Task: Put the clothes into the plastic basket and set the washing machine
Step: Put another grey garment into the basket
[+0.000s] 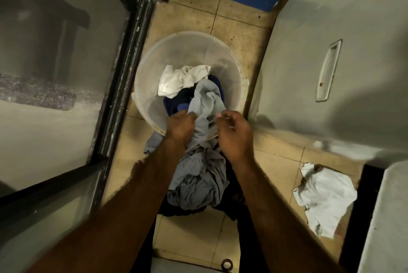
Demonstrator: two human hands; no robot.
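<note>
A round translucent plastic basket point(154, 63) stands on the tiled floor ahead of me. Inside lie a white cloth point(181, 78) and a dark blue garment point(174, 103). A long grey garment point(198, 175) drapes from the basket over its near rim and down toward me. My left hand point(180, 128) grips this grey garment at the rim. Beside it my right hand point(235, 135) hovers with loosely curled fingers, its fingertips at the fabric; whether it pinches the cloth is unclear.
A light blue-white cloth point(324, 200) lies on the floor at the right. A grey appliance side with a recessed handle point(329, 69) rises on the right. A dark-framed glass door point(123, 69) borders the left. A small ring point(227, 265) lies near my feet.
</note>
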